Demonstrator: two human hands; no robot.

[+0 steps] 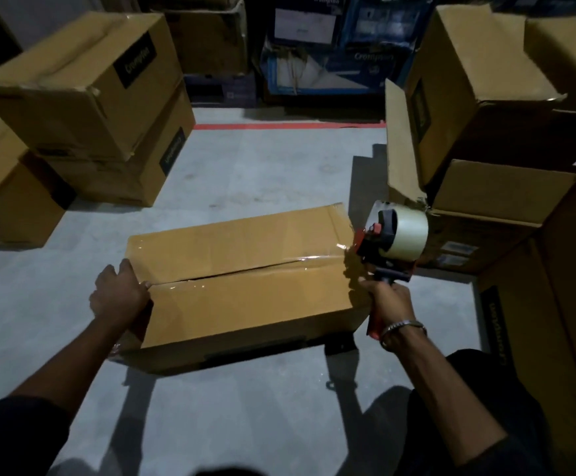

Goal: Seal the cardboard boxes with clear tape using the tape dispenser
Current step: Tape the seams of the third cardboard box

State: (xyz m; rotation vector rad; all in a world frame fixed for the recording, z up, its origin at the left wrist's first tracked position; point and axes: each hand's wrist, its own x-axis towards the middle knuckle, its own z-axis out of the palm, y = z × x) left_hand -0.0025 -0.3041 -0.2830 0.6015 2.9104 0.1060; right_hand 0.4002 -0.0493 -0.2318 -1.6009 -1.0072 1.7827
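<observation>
The tape dispenser's handle is being hidden inside the right hand, fingers curled round it. The tape dispenser is being held upright at the cardboard box's right end. The box, on the floor, is being steadied by the left hand, fingers spread; its long axis is running left-right.

Box: tan-brown cardboard, glossy clear tape along seam. Dispenser: black and red, roll whitish-clear. Floor: pale grey, with red line. Rear cartons: blue with white. Bracelet: silver.
</observation>
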